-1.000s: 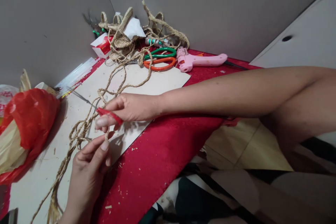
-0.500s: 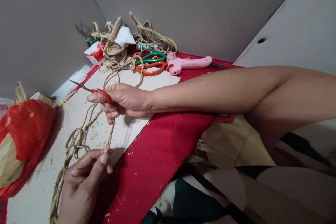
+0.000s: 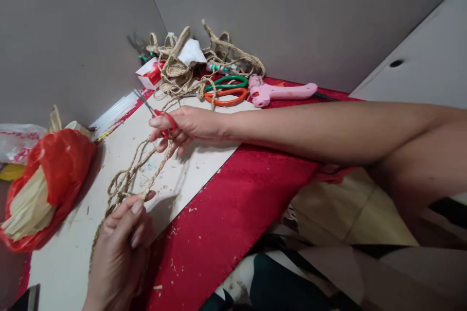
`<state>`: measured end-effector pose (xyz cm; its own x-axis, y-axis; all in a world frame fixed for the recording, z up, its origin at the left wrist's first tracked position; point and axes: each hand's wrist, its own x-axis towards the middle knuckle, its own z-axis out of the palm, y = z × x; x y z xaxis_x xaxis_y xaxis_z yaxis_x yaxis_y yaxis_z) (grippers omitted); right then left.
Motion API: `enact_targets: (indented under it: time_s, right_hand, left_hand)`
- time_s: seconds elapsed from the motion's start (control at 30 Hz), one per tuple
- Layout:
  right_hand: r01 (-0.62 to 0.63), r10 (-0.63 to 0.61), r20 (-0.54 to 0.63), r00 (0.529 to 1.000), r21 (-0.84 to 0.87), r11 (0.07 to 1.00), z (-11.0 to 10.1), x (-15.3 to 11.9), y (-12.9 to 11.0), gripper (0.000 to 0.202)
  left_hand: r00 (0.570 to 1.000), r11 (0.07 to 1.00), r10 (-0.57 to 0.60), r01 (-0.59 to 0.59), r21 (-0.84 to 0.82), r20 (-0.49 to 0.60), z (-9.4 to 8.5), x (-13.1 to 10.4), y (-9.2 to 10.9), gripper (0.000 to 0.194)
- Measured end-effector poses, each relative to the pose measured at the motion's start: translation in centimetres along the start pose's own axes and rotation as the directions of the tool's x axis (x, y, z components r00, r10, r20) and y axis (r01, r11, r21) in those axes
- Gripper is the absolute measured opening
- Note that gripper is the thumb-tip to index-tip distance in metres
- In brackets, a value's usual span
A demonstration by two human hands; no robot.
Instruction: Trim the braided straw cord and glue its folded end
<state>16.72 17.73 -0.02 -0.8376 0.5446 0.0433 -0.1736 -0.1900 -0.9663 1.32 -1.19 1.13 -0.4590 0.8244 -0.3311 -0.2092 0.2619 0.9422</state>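
The left hand (image 3: 126, 235) pinches the braided cord (image 3: 159, 167) below the red-handled scissors (image 3: 165, 121). The right hand (image 3: 178, 129) holds those scissors, its lower fingers against the cord.

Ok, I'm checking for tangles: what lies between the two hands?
A stretch of braided cord, from the left hand to the right hand, with the pale board beneath; the head view shows it.
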Motion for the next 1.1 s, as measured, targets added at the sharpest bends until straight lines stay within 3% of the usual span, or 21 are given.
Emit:
enact_targets:
  time_s: [0.13, 0.3, 0.5, 0.63, 0.7, 0.77, 0.83, 0.93, 1.0, 1.1]
  right_hand:
    - [0.072, -0.076, -0.109, 0.991, -0.043, 0.996, -0.2, -0.3, -0.8, 0.052]
    - [0.314, -0.327, -0.292, 0.899, -0.092, 0.945, 0.5, -0.5, -0.7, 0.049]
    - [0.469, -0.497, -0.078, 0.864, -0.235, 0.852, 2.3, -1.6, 1.1, 0.032]
    - [0.638, -0.686, 0.057, 0.726, -0.430, 0.639, 2.9, -2.5, 1.4, 0.020]
    - [0.658, -0.717, 0.109, 0.688, -0.510, 0.554, 3.0, -2.5, 1.5, 0.021]
    - [0.633, -0.691, 0.174, 0.702, -0.596, 0.493, 3.2, -2.2, 1.7, 0.023]
    - [0.552, -0.604, 0.213, 0.768, -0.698, 0.455, 3.4, -1.7, 1.9, 0.024]
    - [0.393, -0.461, 0.182, 0.869, -0.818, 0.419, 3.8, -1.2, 2.0, 0.023]
    - [0.344, -0.405, 0.175, 0.898, -0.851, 0.395, 4.0, -1.1, 1.9, 0.024]
    - [0.323, -0.335, 0.193, 0.922, -0.862, 0.391, 4.0, -1.0, 1.7, 0.024]
  left_hand:
    - [0.999, 0.999, 0.001, -0.003, -0.049, -0.048, 0.0, 0.2, 0.2, 0.022]
    - [0.997, 0.997, 0.013, -0.018, -0.077, -0.071, -0.3, 0.6, 0.0, 0.020]
    - [0.997, 0.997, 0.023, -0.028, -0.070, -0.069, -0.4, 1.0, -0.4, 0.019]
    - [0.993, 1.000, 0.018, -0.018, 0.006, -0.112, -0.3, 1.1, -0.9, 0.025]
    - [0.991, 0.997, 0.027, -0.018, 0.073, -0.132, -0.3, 1.2, -1.2, 0.031]
    - [0.992, 0.990, 0.047, -0.030, 0.138, -0.120, -0.3, 1.3, -1.6, 0.036]
    - [0.994, 0.978, 0.065, -0.046, 0.205, -0.088, -0.2, 1.2, -1.9, 0.037]
    - [0.990, 0.933, 0.137, -0.121, 0.339, -0.021, 0.0, 0.9, -2.2, 0.038]
    - [0.968, 0.855, 0.249, -0.228, 0.466, 0.016, 0.0, 0.7, -2.2, 0.037]
    - [0.901, 0.661, 0.422, -0.383, 0.645, 0.102, -0.2, 0.4, -2.1, 0.030]
